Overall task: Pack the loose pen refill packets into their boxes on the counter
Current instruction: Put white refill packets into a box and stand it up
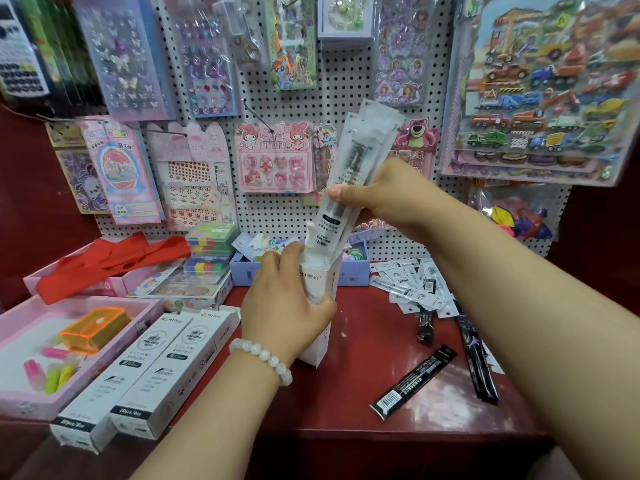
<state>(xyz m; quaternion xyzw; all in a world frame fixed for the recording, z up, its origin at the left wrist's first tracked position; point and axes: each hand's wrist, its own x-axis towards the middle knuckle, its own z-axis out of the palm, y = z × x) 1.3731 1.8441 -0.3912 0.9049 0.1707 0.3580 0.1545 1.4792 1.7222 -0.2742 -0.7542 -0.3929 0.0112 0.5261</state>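
My left hand grips a white refill box held upright over the red counter, its top open. My right hand pinches a bundle of clear refill packets, whose lower ends sit inside the box mouth while the tops stick up tilted to the right. A loose pile of clear refill packets lies on the counter at the right. Several black refill packets lie nearer the front right. Two closed white refill boxes lie side by side at the left front.
A pink tray with highlighters and an orange case sits at the left. A lilac box of cards stands behind the held box. Red cloth lies on pink boxes. A pegboard with sticker sheets fills the back.
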